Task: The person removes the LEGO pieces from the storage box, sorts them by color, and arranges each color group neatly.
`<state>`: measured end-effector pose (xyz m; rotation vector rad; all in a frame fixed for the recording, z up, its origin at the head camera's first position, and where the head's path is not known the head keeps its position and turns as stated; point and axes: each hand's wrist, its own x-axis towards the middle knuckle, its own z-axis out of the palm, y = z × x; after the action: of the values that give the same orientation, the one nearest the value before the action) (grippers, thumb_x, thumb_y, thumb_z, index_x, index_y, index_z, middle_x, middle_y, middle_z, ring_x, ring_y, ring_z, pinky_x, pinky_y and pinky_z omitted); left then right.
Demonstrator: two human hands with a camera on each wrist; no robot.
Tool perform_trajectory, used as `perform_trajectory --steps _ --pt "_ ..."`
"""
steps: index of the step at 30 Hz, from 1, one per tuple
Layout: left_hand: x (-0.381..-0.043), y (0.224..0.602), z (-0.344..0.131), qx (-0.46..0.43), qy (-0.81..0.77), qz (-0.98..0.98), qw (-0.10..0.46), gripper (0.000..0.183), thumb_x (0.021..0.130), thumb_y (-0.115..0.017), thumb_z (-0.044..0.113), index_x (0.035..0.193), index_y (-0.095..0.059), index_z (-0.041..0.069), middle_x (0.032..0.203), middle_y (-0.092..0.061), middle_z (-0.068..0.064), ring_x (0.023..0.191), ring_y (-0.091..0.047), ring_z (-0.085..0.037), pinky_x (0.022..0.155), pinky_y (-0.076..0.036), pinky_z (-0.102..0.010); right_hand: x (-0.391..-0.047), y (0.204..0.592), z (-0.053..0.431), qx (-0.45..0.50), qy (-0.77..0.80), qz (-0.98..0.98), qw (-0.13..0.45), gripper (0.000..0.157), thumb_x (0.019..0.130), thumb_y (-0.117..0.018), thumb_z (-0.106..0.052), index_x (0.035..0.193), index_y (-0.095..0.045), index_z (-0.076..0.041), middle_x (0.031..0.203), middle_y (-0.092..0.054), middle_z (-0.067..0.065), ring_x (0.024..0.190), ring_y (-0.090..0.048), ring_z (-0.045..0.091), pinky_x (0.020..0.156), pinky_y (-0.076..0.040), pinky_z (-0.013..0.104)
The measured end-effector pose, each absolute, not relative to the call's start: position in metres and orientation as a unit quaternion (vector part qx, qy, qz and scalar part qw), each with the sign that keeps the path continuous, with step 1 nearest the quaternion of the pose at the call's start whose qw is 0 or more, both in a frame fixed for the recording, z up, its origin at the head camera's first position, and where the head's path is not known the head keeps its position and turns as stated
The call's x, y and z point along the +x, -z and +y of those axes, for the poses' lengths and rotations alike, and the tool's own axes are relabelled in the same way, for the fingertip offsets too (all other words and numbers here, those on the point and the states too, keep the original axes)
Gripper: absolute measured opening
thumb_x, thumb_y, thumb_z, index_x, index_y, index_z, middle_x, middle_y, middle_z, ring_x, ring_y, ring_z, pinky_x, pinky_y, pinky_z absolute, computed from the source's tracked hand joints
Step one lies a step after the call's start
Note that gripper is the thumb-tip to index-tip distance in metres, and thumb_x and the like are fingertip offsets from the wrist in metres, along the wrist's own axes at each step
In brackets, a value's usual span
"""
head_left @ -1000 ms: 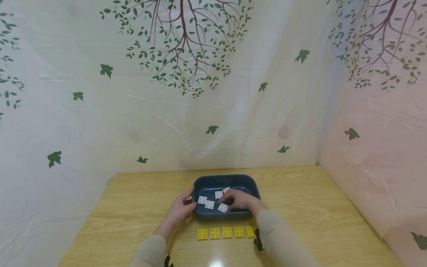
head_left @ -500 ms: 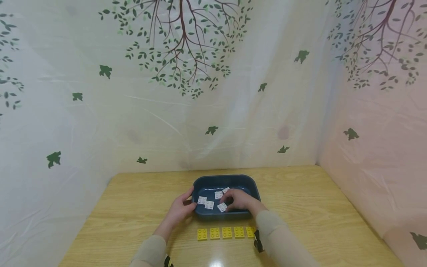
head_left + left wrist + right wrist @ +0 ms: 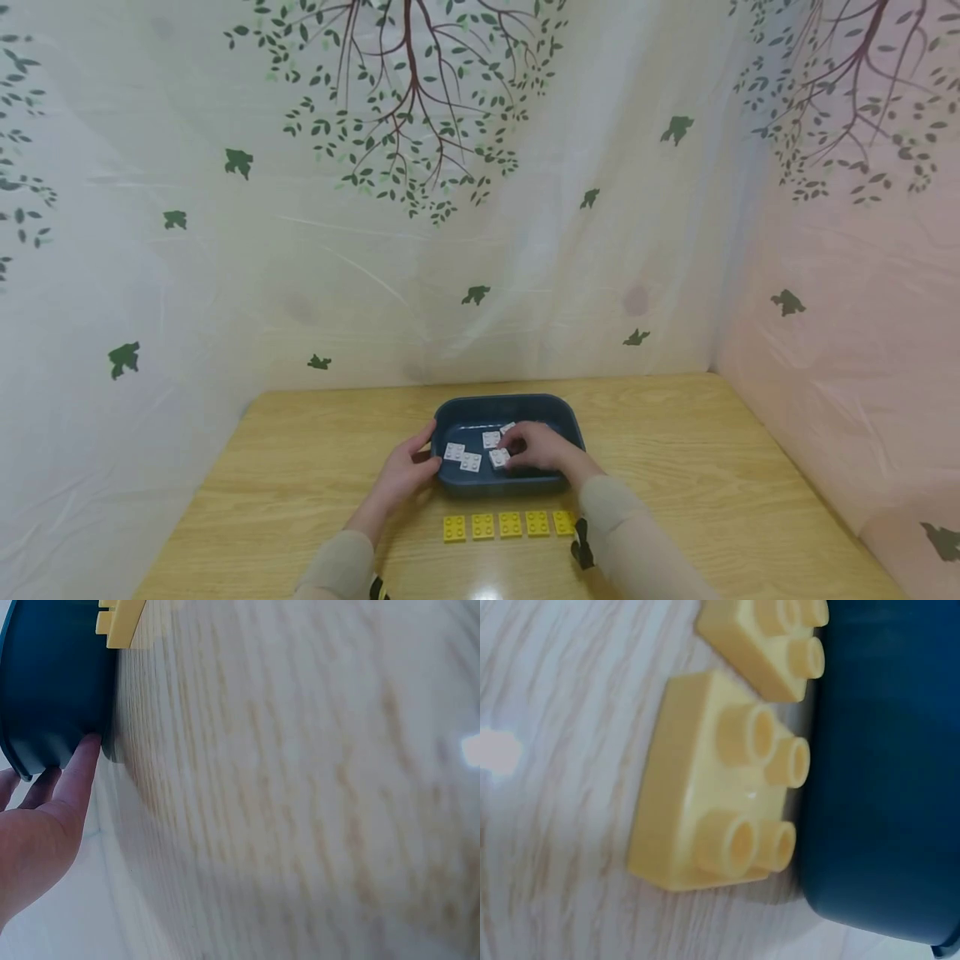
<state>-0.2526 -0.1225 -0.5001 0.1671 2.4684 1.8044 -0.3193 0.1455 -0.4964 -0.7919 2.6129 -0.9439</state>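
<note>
A dark blue tray stands on the wooden table with several white toy building bricks in it. My left hand rests against the tray's left end. In the left wrist view, its fairly straight fingers touch the outer wall. Inside the tray, my right hand pinches a white toy building brick between thumb and fingers. Two white bricks lie left of it; others lie just behind, one partly hidden by the right hand. The right wrist view does not show that hand.
Several yellow toy bricks form a row in front of the tray, the rightmost partly covered by the right wrist's gear. The right wrist view shows one yellow brick close to the tray wall. A patterned curtain hangs behind the table.
The white brick at my right fingertips has shifted slightly and turned straighter, and the right fingers have closed in on it. My left hand and the tray have stayed put.
</note>
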Motion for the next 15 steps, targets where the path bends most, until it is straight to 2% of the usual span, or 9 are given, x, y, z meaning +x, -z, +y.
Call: perform_trajectory --steps 7,15 --pt "-0.253 0.501 -0.122 0.051 -0.585 0.808 0.037 0.064 0.093 -0.062 0.006 0.152 -0.039 0.009 0.153 -0.037 -0.022 0.127 -0.051 -0.041 0.102 -0.047 -0.047 -0.311 0.485 0.148 -0.261 0.36 0.892 0.083 0.022 0.083 -0.08 -0.019 0.104 -0.072 -0.016 0.1 -0.066 -0.006 0.087 -0.059 0.012 0.083 -0.054 0.035" --pt "-0.251 0.501 -0.121 0.048 -0.585 0.809 0.037 0.064 0.093 -0.062 0.006 0.152 -0.038 0.008 0.153 -0.037 -0.023 0.127 -0.051 -0.042 0.101 -0.047 -0.047 -0.283 0.468 0.149 -0.292 0.371 0.879 0.067 0.024 0.085 -0.079 -0.025 0.107 -0.07 -0.02 0.102 -0.064 -0.009 0.091 -0.057 0.012 0.085 -0.053 0.032"
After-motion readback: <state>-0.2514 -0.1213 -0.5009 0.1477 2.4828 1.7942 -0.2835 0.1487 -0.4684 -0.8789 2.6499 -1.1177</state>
